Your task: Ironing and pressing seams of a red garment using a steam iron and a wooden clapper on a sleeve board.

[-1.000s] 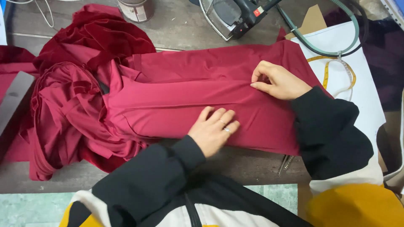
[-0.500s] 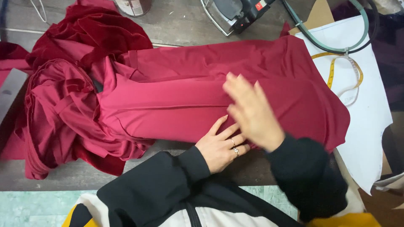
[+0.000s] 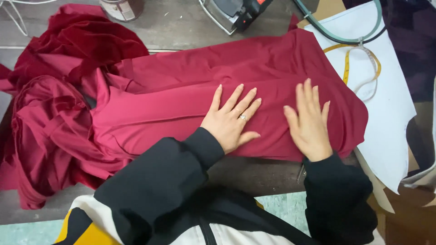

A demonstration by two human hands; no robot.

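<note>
No packages, labels, signs, screens.

One view only, head cam, worn high and aimed steeply down at the table from the near edge. Seen at close range: sleeves fill the lower frame, left hand and right hand centre-right, cloth spread across the middle. No 2nd view for overlap.
</note>
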